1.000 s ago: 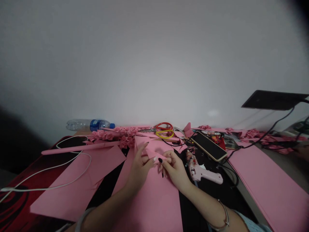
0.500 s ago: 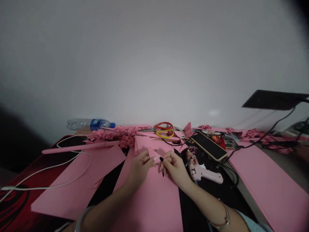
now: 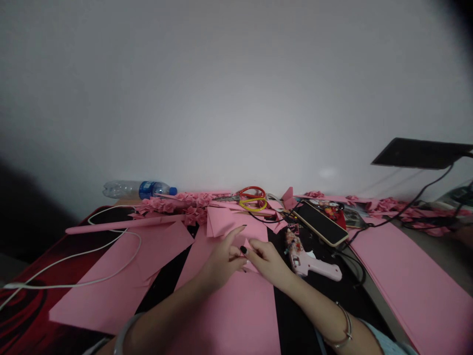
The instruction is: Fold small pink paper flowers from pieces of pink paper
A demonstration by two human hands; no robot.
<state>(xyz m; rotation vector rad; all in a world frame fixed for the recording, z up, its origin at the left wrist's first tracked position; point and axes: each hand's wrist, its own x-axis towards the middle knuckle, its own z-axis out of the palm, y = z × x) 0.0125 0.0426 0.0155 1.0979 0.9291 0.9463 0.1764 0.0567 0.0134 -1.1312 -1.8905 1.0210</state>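
A small folded piece of pink paper (image 3: pixel 251 266) is pinched between my two hands, its shape largely covered by the fingers. My left hand (image 3: pixel 220 260) grips its left side with thumb and bent fingers, while the index finger points up and away. My right hand (image 3: pixel 266 260) is closed on the other side, its dark-nailed thumb pressing on the paper. Beneath both hands lies a large pink sheet (image 3: pixel 236 310). Just beyond them rest smaller pink paper pieces (image 3: pixel 218 222).
Scissors with red and yellow handles (image 3: pixel 253 204) lie near the wall. To the right are a glue gun (image 3: pixel 314 264), a phone (image 3: pixel 320 224) and stacked pink sheets (image 3: pixel 414 281). Paper flowers (image 3: pixel 194 207), a rolled tube (image 3: pixel 121 225), a bottle (image 3: pixel 129 190) and a white cable (image 3: pixel 74 286) are left.
The folded paper has been turned and brought slightly lower, now more hidden by the fingers. My left index finger has lifted off and straightened; the right hand has curled further round.
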